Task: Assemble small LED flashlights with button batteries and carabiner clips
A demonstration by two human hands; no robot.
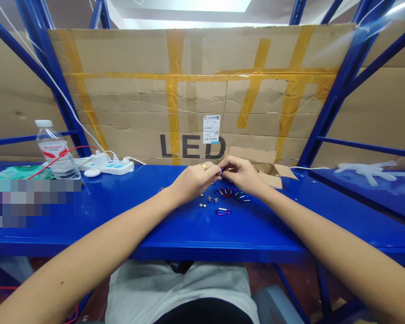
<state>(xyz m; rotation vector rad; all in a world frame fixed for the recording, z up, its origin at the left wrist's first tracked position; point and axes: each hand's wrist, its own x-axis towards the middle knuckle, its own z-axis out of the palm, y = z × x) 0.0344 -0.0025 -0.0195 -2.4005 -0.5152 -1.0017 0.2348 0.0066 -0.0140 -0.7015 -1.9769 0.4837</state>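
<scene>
My left hand (196, 179), with a gold ring on one finger, and my right hand (242, 174) meet above the blue table, fingertips pinched together. Between them shows a small purple carabiner (222, 170), mostly covered by the fingers; whether another small part is held with it I cannot make out. Just below the hands, several coloured carabiners (231, 193) lie in a curved row. A single purple carabiner (219, 213) lies apart, nearer the front edge. Small silver metal pieces (202, 205) are scattered to the left of it.
Behind my right hand stands an open cardboard box (272, 181). A water bottle (56, 150), a green packet (20, 172) and a white power strip (116, 168) occupy the left side. Clear plastic strips (371, 171) lie at the right. A large cardboard sheet (135, 108) closes off the back.
</scene>
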